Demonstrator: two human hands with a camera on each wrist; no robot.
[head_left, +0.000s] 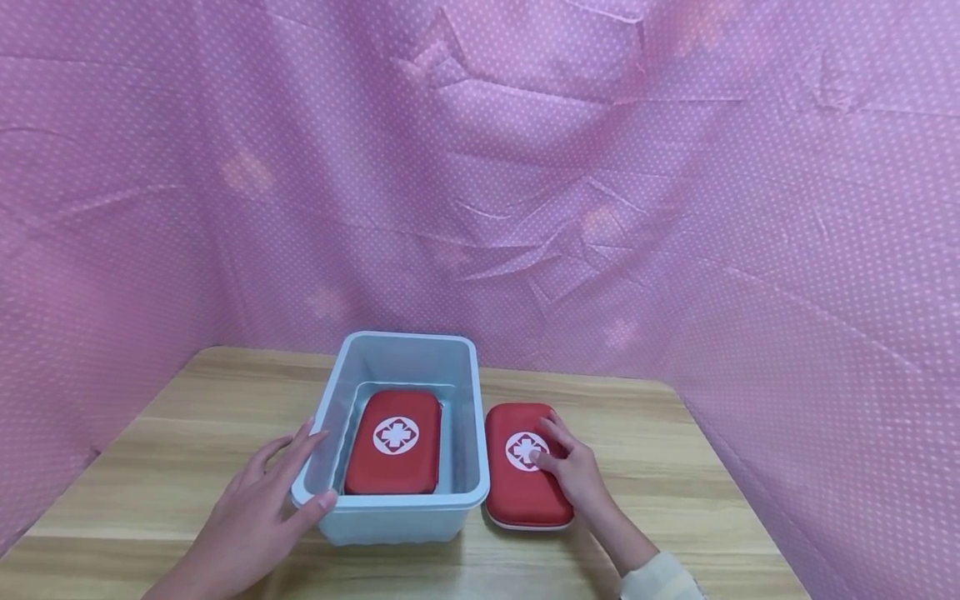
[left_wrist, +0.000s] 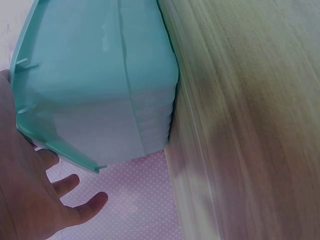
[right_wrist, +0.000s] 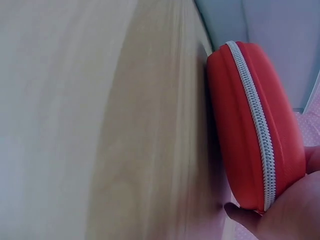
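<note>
A light blue plastic bin [head_left: 474, 433] stands on the table with a red first-aid case [head_left: 367, 471] lying inside, its white cross emblem facing up. My left hand [head_left: 251, 508] rests at the bin's near left corner, thumb on the front rim and index finger on the left rim. The left wrist view shows its other fingers [left_wrist: 82, 210] spread apart beside the bin. A second red first-aid case [head_left: 525, 500] is on the table just right of the bin. My right hand [head_left: 577, 475] grips it, thumb over the top near the emblem, fingers at its right side. Its zipper [right_wrist: 257, 115] appears closed.
The wooden table [head_left: 652, 508] extends to both sides of the bin. Pink dotted cloth [head_left: 525, 208] hangs behind it and along the left and right sides.
</note>
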